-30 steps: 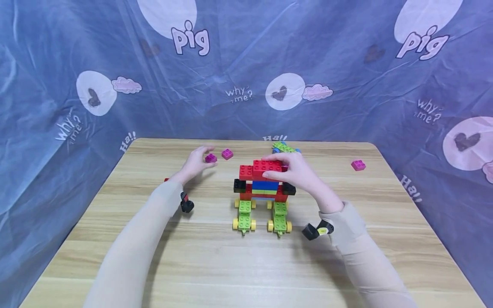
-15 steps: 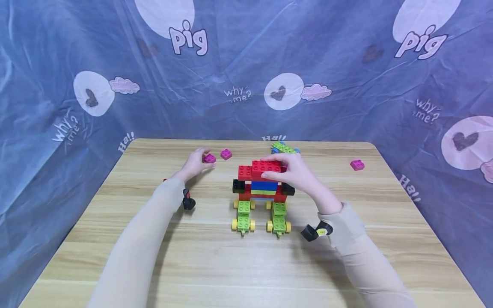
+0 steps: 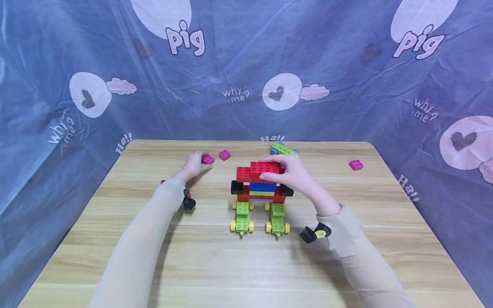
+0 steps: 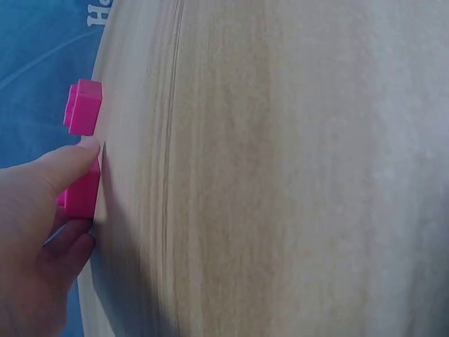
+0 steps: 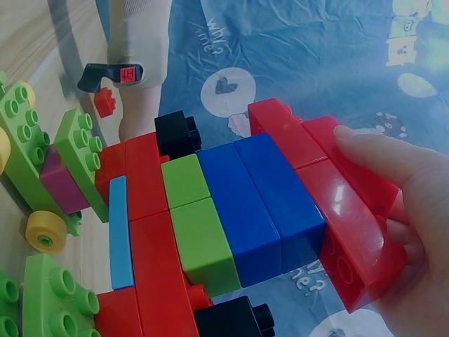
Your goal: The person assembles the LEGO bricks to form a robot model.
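My left hand [image 3: 194,165] pinches a pink toy building brick [image 4: 84,193] between thumb and fingers at the far left of the table. A second pink brick [image 3: 224,155] lies just right of it. In the middle stands a block figure [image 3: 262,188] on two green wheeled bases [image 3: 242,224], with black bricks at its sides and blue, lime and red layers. My right hand [image 3: 298,173] grips the red brick [image 3: 264,170] at its top; in the right wrist view the thumb lies along that brick and the other fingers are partly hidden behind it.
A lime wheeled base [image 3: 283,149] with blue wheels lies behind the figure. Another pink brick [image 3: 356,165] sits far right on the wooden table [image 3: 215,269]. A red brick [image 3: 163,182] is mostly hidden behind the left forearm. A patterned blue cloth [image 3: 246,64] surrounds the back and sides.
The left fingers have closed in around the pink brick. My right hand stays on the red brick atop the figure, and the whole view has shifted slightly.
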`<control>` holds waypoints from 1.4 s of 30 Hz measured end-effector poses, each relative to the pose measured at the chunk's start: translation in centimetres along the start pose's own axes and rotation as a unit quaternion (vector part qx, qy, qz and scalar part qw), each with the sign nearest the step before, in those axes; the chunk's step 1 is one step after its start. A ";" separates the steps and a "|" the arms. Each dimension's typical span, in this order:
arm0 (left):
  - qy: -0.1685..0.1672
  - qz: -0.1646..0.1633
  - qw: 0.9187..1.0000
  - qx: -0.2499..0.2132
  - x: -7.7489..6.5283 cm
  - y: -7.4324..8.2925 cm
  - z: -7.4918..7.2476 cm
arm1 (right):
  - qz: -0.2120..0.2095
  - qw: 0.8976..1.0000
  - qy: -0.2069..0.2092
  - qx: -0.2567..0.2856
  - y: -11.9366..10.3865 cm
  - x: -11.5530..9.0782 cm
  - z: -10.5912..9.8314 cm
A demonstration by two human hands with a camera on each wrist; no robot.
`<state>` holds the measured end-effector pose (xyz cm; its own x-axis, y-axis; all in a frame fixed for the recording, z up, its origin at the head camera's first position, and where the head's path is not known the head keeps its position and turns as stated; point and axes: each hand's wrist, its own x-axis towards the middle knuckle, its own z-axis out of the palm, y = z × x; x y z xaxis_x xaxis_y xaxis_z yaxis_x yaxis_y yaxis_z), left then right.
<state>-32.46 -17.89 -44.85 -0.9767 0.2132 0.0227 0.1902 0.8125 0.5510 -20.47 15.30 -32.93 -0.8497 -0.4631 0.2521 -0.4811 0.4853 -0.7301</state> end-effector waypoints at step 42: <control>-0.115 0.118 0.986 -0.025 -2.7 7.6 -5.1 | -0.018 0.999 -0.025 -0.025 -0.4 0.4 -0.5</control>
<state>-28.86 -15.09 -36.44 -0.8561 0.5159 -0.0321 0.3992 0.6992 0.5931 -20.74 15.23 -32.21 -0.8205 -0.5163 0.2455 -0.5224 0.5028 -0.6887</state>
